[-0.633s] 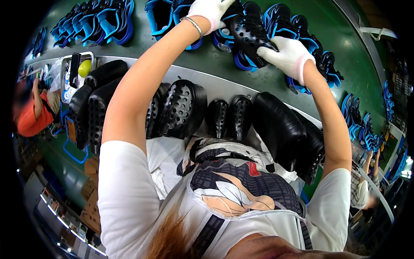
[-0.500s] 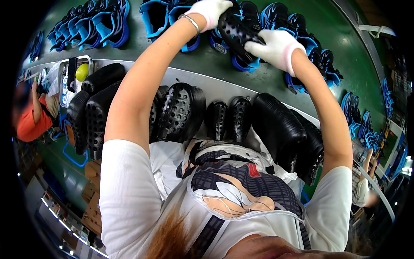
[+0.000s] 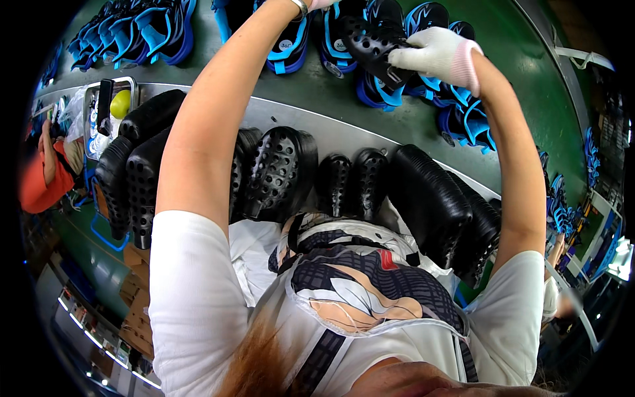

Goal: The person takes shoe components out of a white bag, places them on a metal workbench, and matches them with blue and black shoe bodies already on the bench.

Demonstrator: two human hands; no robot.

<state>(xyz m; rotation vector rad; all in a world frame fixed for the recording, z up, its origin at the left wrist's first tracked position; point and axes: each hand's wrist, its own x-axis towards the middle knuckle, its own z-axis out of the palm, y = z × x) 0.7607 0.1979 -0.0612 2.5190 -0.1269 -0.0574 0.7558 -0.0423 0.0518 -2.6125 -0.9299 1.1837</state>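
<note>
Currently, the right hand (image 3: pixel 442 58) is clamped on a black perforated form (image 3: pixel 372 45) over blue-black shoes (image 3: pixel 378 97) on the green table (image 3: pixel 413 122); the left hand (image 3: pixel 321 2), mostly cut off, can't be judged.

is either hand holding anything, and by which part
The right hand holds a black perforated form by its right edge, near the lower end. The left hand is mostly cut off; its hold cannot be told.

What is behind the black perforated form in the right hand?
Behind the form, a black-and-blue shoe shows partly; what the form and the right hand cover cannot be seen.
</note>
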